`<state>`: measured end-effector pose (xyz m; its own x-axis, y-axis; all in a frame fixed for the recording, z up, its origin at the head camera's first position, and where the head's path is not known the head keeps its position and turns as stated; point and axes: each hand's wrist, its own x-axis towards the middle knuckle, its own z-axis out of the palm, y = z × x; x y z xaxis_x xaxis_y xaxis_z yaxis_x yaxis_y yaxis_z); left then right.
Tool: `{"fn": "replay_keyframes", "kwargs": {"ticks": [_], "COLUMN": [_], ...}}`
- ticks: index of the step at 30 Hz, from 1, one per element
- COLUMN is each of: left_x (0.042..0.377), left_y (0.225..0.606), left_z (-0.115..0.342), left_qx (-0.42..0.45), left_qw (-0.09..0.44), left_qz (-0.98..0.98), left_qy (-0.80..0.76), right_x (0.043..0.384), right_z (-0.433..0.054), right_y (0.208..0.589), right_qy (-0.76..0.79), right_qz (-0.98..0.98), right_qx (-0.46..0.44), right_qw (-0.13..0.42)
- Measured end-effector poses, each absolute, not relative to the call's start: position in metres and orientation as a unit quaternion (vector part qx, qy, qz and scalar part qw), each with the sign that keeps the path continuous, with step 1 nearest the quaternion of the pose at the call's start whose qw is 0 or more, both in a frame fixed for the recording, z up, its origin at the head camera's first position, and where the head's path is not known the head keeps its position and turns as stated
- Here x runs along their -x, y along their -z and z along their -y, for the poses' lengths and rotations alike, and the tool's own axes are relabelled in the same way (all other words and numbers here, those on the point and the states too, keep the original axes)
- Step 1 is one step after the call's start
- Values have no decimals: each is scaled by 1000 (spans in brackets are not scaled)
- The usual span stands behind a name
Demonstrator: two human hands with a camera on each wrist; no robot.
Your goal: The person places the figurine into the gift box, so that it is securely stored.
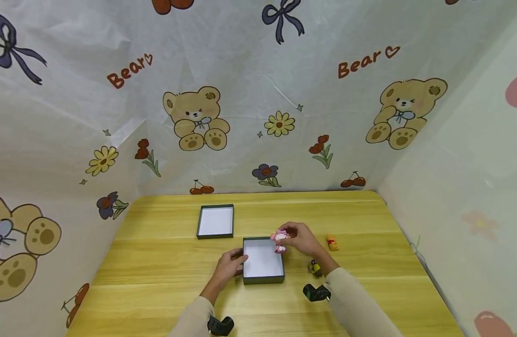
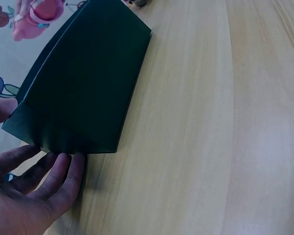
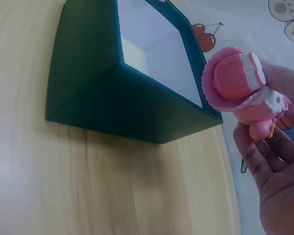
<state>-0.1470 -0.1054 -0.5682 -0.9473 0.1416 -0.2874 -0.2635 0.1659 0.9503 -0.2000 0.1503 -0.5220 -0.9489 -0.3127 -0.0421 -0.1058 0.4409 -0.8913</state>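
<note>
Head view. Pink figurine (image 1: pixel 280 236) was held off the worktop (image 1: pixel 157 262) at the 1 o'clock corner of the open dark green box (image 1: pixel 263 281); whether it hung fully over the opening could not be told. Right hand (image 1: pixel 301 238), at 2 o'clock of the box, pinched it between thumb and fingers. Left hand (image 1: pixel 230 265), at 9 o'clock, gripped the box's side wall. Shallow lid (image 1: pixel 216 221) lay pale side up at 10 o'clock; Winnie-the-Pooh figurine (image 1: pixel 332 242) between 2 and 3; black-and-yellow figurine (image 1: pixel 315 268) just past 3.

Left wrist view. Left hand, at 8 o'clock, had its thumb at the rim and fingertips against the outer wall. Box judged light, stiff card; best steadied by a wall, without squeezing.

Right wrist view. Pink figurine tilted at 2 to 3 o'clock, clamped by its body, thumb above, fingers beneath. Judged light, rigid plastic, somewhat slippery; body the sound hold, thin frill edge likely the weak part. Looks: smooth coral-pink rounded form inside a paler, scalloped ruff, white parts alongside, tiny gold-coloured detail near the fingertips.
</note>
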Motion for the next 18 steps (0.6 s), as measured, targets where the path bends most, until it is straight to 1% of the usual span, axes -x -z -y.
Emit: {"fn": "replay_keyframes", "kwargs": {"ticks": [5,18], "left_x": [151,152], "left_y": [585,586], "left_z": [107,108], "left_qx": [40,45], "left_qw": [155,154], "left_qz": [-748,-746], "left_qy": [-644,-646], "right_x": [197,195], "right_z": [-146,-134], "right_y": [523,520], "right_qy": [518,520], "right_qz": [-840,-839], "right_qx": [128,115], "right_qw": [102,114]}}
